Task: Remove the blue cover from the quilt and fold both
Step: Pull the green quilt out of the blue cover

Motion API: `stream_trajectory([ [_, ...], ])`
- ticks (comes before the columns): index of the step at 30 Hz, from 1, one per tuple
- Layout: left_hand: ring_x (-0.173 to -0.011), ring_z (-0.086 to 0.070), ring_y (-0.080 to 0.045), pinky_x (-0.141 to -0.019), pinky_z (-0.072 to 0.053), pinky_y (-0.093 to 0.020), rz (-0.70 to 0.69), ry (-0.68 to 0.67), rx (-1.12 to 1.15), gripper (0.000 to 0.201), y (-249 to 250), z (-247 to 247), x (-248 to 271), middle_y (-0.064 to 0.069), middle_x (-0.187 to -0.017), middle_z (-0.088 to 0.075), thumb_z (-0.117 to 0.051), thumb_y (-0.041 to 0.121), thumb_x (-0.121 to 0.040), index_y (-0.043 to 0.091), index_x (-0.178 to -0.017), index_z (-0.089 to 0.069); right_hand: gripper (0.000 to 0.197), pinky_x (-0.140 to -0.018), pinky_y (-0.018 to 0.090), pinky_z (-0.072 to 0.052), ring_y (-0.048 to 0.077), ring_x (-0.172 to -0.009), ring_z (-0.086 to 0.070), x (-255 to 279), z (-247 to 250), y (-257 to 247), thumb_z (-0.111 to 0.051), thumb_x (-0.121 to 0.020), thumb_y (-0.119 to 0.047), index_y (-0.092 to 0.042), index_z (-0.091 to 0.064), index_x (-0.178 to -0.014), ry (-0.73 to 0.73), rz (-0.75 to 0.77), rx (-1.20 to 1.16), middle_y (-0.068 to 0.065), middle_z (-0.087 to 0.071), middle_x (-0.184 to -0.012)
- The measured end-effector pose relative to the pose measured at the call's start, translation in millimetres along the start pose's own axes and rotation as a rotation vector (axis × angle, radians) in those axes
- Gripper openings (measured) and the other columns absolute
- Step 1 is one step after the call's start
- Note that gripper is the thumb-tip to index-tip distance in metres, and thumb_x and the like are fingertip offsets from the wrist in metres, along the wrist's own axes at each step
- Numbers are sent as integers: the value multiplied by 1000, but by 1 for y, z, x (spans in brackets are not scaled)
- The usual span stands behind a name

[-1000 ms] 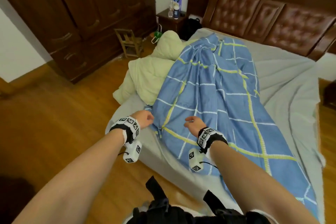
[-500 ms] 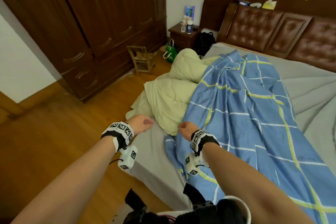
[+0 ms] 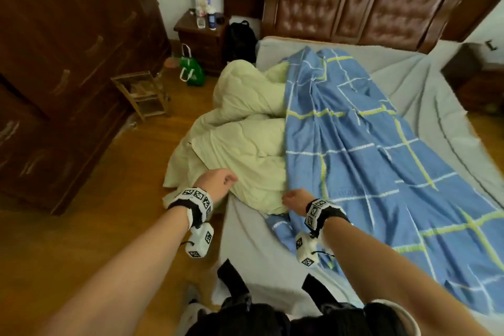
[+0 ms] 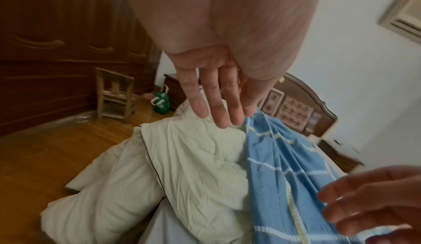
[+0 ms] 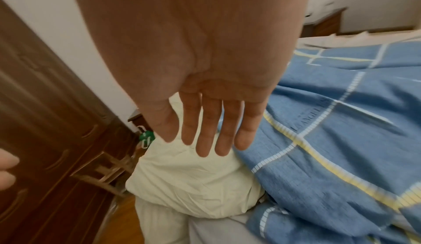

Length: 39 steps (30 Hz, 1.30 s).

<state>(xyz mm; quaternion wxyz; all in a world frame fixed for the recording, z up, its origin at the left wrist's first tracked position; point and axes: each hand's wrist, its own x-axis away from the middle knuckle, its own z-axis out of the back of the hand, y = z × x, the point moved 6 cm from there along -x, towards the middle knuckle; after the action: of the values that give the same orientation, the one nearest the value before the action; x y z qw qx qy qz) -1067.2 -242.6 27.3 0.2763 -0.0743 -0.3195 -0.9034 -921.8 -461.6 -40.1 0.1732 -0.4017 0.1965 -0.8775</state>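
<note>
The blue cover (image 3: 362, 161) with yellow and white grid lines lies spread along the grey-sheeted bed (image 3: 425, 82). The pale yellow quilt (image 3: 245, 144) is bunched beside it at the bed's left edge, partly hanging toward the floor. My left hand (image 3: 218, 181) hovers over the quilt's near end, fingers straight and holding nothing (image 4: 214, 102). My right hand (image 3: 293, 199) hovers where quilt meets cover, fingers also straight and empty (image 5: 216, 130). The quilt (image 4: 182, 166) and cover (image 5: 341, 139) show below both palms.
A dark wooden wardrobe (image 3: 68, 63) stands on the left, with a small wooden chair (image 3: 141, 95) and a green bag (image 3: 191, 69) on the wood floor. A nightstand (image 3: 203, 35) and the padded headboard (image 3: 354, 5) are at the back.
My view swung left and both hands moved off the blue cover's near edge toward the quilt. The right hand no longer holds the cover.
</note>
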Motion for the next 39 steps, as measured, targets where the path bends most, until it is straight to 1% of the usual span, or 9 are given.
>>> stream_trajectory([
  [6,-92,-66,-15,-78,-49,-27,-330,5,-255,26,46,28,-36,14,-112,-66,-50,30,-95,34,-117,-63,13,-93,40,-53,24,-92,-64,35,18,11,-63,-87,-15,-18,-70,-97,238,-131,-226,9,-70,-101],
  [11,-97,-65,-19,-80,-52,-32,-592,-36,-413,34,95,13,-47,13,-120,-60,-51,23,-90,34,-121,-59,23,-70,36,-51,26,-73,-59,47,26,61,-57,-86,-17,0,-70,-95,296,-327,-324,13,-66,-82],
  [15,-94,-65,-29,-77,-51,-39,-695,-107,-645,49,124,10,-59,3,-123,-54,-46,23,-91,35,-138,-40,21,-72,38,-49,27,-78,-56,22,26,42,-56,-87,-19,-5,-70,-89,264,-284,-337,14,-63,-85],
  [19,-116,-55,-22,-92,-47,-37,-606,-226,-757,45,126,11,-90,2,-131,-54,-50,30,-90,31,-135,-48,26,-91,30,-48,25,-104,-63,-15,42,-10,-62,-90,-20,-11,-69,-114,233,-88,-375,8,-67,-109],
  [22,-121,-50,-21,-97,-45,-38,-515,-248,-757,40,117,4,-118,2,-130,-55,-52,36,-88,33,-128,-55,29,-92,28,-46,25,-110,-62,-34,53,-14,-63,-90,-18,-11,-68,-118,257,-65,-360,8,-67,-117],
  [27,-121,-51,-18,-98,-45,-37,-403,-332,-702,38,103,-18,-173,5,-132,-54,-55,38,-88,35,-125,-58,28,-98,33,-47,28,-112,-61,-63,56,16,-62,-91,-18,-7,-67,-117,185,-160,-344,11,-66,-120],
  [30,-117,-57,-18,-97,-47,-35,-369,-427,-660,38,94,-44,-223,6,-130,-58,-58,38,-87,34,-124,-59,33,-97,30,-47,25,-114,-60,-84,61,40,-65,-89,-24,-16,-65,-121,179,-271,-339,4,-66,-120],
  [35,-117,-58,-17,-98,-47,-32,-413,-631,-614,43,87,-98,-296,8,-132,-59,-61,36,-85,33,-127,-58,33,-95,29,-47,25,-111,-61,-124,68,79,-64,-88,-22,-17,-66,-121,183,-504,-332,6,-67,-120],
  [39,-119,-56,-19,-95,-44,-31,-451,-698,-657,47,72,-144,-343,5,-135,-55,-62,35,-85,32,-131,-55,36,-94,30,-47,25,-112,-61,-170,71,89,-65,-88,-24,-19,-63,-123,213,-567,-345,2,-66,-118],
])
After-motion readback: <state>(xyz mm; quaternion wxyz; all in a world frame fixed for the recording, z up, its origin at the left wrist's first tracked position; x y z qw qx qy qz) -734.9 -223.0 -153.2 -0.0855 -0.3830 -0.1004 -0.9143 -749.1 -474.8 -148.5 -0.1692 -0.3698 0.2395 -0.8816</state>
